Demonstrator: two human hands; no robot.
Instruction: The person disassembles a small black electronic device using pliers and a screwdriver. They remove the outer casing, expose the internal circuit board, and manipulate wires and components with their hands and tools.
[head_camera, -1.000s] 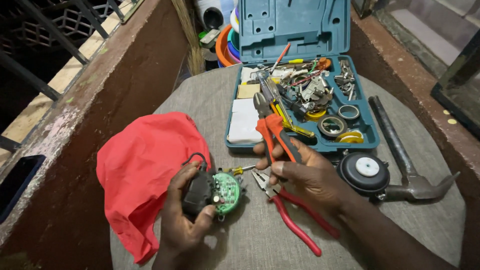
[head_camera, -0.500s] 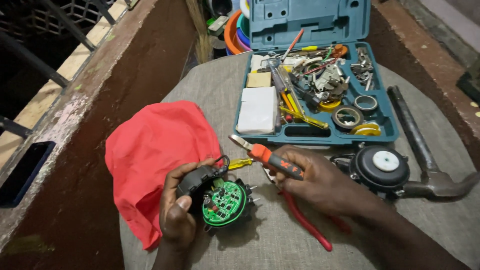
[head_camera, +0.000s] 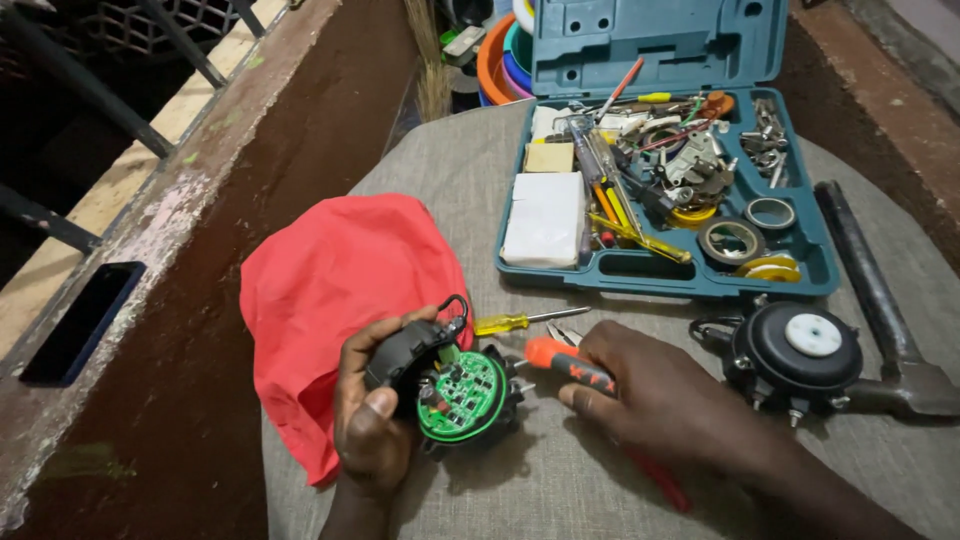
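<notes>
Soft even daylight, faint shadows, no glare; sharp centre, slight edge distortion.

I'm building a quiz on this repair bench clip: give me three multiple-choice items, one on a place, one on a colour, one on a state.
1. Where does the red cloth lie?
A. Inside the tool case
B. On the table, beside the left hand
C. Over the hammer

2. What colour is the round circuit board?
A. Green
B. Blue
C. White

3. How is the teal tool case?
A. Shut
B. Open, lid up
C. Upside down

Answers:
1 B, the cloth spreads on the grey tabletop next to the left hand.
2 A, the board in the black housing shows green.
3 B, the tools inside show and the lid stands up behind.
</notes>
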